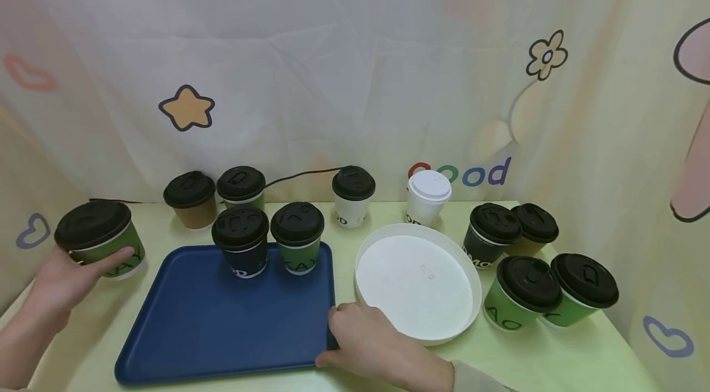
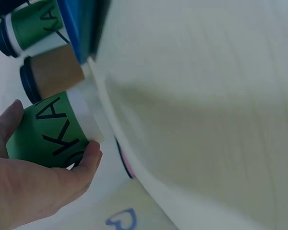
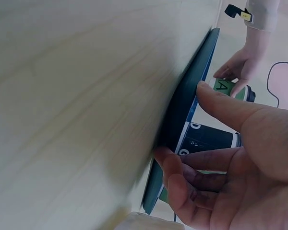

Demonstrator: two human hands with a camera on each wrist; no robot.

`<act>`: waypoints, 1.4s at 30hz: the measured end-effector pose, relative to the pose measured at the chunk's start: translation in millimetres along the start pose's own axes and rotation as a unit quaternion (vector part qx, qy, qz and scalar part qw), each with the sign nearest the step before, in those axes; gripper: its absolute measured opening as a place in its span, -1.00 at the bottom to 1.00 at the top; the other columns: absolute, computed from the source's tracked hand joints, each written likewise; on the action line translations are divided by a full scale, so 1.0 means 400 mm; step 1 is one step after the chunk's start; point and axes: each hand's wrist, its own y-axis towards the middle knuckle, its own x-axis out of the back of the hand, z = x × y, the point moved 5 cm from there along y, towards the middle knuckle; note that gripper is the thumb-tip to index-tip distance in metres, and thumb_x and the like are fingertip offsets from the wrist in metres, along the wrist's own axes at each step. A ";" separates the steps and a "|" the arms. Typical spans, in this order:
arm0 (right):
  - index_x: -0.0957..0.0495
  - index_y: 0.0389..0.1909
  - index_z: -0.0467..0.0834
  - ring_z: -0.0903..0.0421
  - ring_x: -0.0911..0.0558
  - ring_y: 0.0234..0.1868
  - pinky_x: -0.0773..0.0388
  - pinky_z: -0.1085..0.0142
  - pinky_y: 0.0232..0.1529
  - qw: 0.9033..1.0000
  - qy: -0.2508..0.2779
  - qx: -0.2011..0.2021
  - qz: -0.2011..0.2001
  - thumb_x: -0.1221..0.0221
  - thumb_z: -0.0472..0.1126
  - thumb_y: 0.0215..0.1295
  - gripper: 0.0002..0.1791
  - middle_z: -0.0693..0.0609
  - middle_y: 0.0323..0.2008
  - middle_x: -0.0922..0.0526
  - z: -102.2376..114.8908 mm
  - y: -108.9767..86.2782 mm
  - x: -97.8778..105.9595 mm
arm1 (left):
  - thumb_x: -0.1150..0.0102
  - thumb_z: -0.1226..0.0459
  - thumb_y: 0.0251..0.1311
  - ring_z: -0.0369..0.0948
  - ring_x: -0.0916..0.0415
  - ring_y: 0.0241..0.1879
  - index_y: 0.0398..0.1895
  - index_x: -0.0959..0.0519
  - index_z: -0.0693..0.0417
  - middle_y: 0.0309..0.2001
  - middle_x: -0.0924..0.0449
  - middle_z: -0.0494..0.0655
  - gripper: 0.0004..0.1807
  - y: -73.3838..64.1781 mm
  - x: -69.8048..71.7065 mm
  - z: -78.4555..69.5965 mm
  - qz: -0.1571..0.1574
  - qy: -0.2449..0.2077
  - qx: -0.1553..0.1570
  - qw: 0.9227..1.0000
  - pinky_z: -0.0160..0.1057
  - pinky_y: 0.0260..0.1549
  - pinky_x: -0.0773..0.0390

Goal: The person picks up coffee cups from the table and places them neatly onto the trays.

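A green paper cup with a black lid [image 1: 93, 233] is at the far left; my left hand [image 1: 66, 281] grips its side, thumb across the front. In the left wrist view, thumb and fingers curve round the green cup [image 2: 50, 132], seen on its side with black letters. My right hand [image 1: 368, 336] holds the right edge of a blue tray [image 1: 222, 318] near its front corner. The right wrist view shows my right thumb at the rim of the tray [image 3: 182, 105], with the fingers bent under. On the tray's back part stand a black cup [image 1: 241, 241] and another green cup [image 1: 299, 238].
Behind the tray stand a brown cup [image 1: 191, 198], a green cup [image 1: 242, 185] and a white cup with a black lid [image 1: 353, 198]. A round white tray [image 1: 418, 284] lies right, a white-lidded cup [image 1: 428, 198] behind it. Several lidded cups [image 1: 524, 293] crowd the right side.
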 end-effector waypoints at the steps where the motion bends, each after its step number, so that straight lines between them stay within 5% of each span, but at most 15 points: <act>1: -0.66 -0.25 -0.17 0.23 -0.54 -0.41 -0.57 0.27 -0.42 1.000 0.000 0.000 0.000 -0.53 0.23 0.04 -0.44 0.12 -0.45 -0.56 0.000 0.000 -0.001 | -0.33 0.03 0.37 -0.06 -0.24 0.28 0.67 0.01 -0.13 0.34 -0.22 0.23 -0.05 -0.002 -0.006 -0.009 0.003 -0.004 -0.003 1.000 0.04 0.23 -0.28; 5: -0.66 -0.26 -0.16 0.23 -0.55 -0.41 -0.58 0.26 -0.42 1.000 -0.002 -0.001 -0.002 -0.52 0.25 0.04 -0.43 0.11 -0.44 -0.57 0.000 0.000 -0.001 | -0.33 0.07 0.38 -0.13 -0.17 0.36 0.67 0.06 -0.08 0.39 -0.17 0.22 -0.03 -0.010 -0.028 -0.047 0.023 -0.010 -0.020 0.999 -0.06 0.28 -0.21; 13: -0.66 -0.25 -0.17 0.24 -0.53 -0.41 -0.58 0.28 -0.42 1.000 0.002 -0.004 0.001 -0.52 0.25 0.04 -0.43 0.11 -0.44 -0.57 -0.001 0.000 -0.001 | -0.33 0.02 0.37 0.38 -0.03 0.40 0.64 0.13 0.22 0.47 -0.05 0.41 0.05 -0.026 -0.073 -0.102 0.077 -0.016 -0.006 0.997 0.40 0.17 -0.22; 31: -0.66 -0.21 -0.20 0.25 -0.55 -0.38 -0.59 0.28 -0.41 1.000 0.000 0.003 0.001 -0.51 0.26 0.05 -0.39 0.10 -0.42 -0.58 -0.002 -0.001 0.000 | -0.41 0.08 0.30 0.39 -0.14 0.34 0.58 0.11 0.37 0.38 -0.16 0.48 0.09 -0.031 -0.164 -0.145 0.144 -0.012 0.006 0.990 0.35 0.15 -0.33; 42: -0.66 -0.23 -0.17 0.23 -0.56 -0.39 -0.59 0.26 -0.42 1.000 -0.008 0.006 -0.005 -0.52 0.27 0.04 -0.40 0.12 -0.43 -0.57 0.001 -0.001 -0.001 | -0.44 0.13 0.28 0.36 -0.14 0.36 0.58 0.07 0.34 0.39 -0.18 0.45 0.06 -0.029 -0.203 -0.146 0.152 -0.030 -0.011 0.988 0.28 0.16 -0.35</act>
